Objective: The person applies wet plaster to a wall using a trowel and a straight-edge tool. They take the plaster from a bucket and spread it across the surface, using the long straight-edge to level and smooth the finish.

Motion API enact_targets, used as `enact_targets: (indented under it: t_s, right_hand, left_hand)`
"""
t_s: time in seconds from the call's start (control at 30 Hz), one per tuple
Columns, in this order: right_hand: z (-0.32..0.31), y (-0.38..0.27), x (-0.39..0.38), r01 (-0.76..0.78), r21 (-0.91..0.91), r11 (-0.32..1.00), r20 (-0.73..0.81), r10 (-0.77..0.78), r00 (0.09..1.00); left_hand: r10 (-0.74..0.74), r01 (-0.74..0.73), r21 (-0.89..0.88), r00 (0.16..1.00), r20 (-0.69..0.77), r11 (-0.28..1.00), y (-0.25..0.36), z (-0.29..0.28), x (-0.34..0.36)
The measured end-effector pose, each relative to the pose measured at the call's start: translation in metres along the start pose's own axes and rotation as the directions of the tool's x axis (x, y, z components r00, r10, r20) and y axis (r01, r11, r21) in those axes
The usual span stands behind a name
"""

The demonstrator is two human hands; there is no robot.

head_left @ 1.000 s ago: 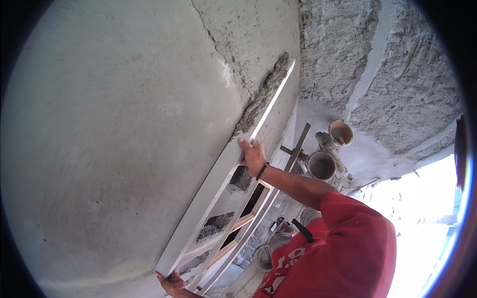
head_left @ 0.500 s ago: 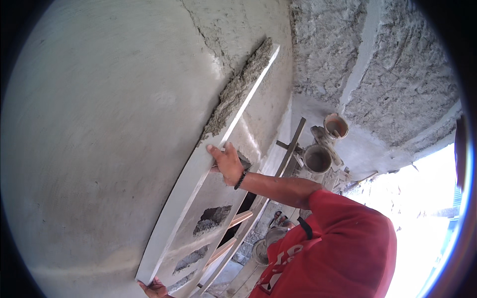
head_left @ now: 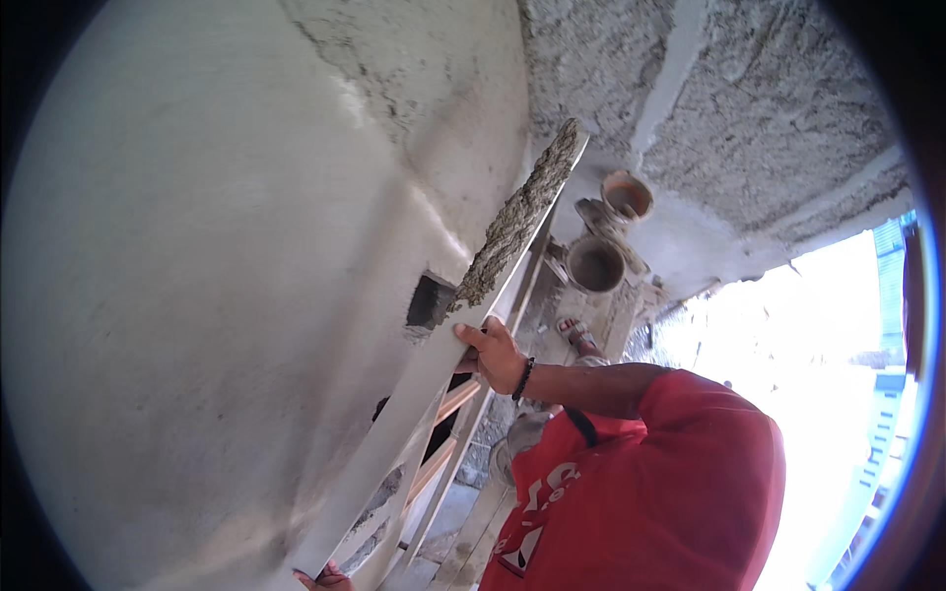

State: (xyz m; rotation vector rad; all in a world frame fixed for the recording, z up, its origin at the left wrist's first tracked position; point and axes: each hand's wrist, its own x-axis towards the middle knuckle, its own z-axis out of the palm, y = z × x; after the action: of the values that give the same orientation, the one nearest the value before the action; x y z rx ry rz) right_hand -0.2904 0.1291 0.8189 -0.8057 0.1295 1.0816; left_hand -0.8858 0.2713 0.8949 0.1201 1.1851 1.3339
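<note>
Clearly, I have both hands on a long, pale straightedge [head_left: 394, 433], which slants from my left hand [head_left: 325, 579] at its near end, under my right hand [head_left: 498, 357], to a tip well beyond it. My right hand, a dark beaded bracelet [head_left: 525, 376] just behind it, is closed on the edge near the middle, thumb over the face, the other fingers partly hidden beneath. My left hand is mostly cut off by the lower rim of the view; what shows is digits bent round that end. Beyond my right hand, a thick ridge of rough grey mortar [head_left: 517, 217] lies along the straightedge. Left of both hands spreads the smoothed wall [head_left: 197, 246], with a dark square hole [head_left: 430, 300] near my right hand; whether the straightedge touches the wall, I can't tell. Farther past that hand stand two buckets [head_left: 623, 266]. I take the step in hand to be levelling plaster, with the straightedge well loaded. The next move, I reckon, calls for a firm two-handed grip and a steady tilt, lest the mortar slide off.
</note>
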Motion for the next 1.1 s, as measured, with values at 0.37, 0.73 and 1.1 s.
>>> enact_targets:
  t_s: [0.37,0.73,1.1]
  right_hand:
    - [-0.136,0.007,0.022,-0.116,0.210,0.971,-0.148,0.149,0.978]
    - [-0.310,-0.015,0.125,-0.009,0.534,0.846,-0.390,0.255,0.885]
    - [-0.426,-0.083,0.214,0.021,0.606,0.795,-0.547,0.398,0.736]
  left_hand:
    - [0.178,-0.186,0.172,0.982,0.058,0.967,-0.125,0.152,-0.111]
    - [0.192,-0.901,0.406,0.376,0.907,-0.152,-0.332,0.340,-0.250]
    - [-0.094,-0.895,0.436,0.428,0.899,0.091,-0.545,0.478,-0.326]
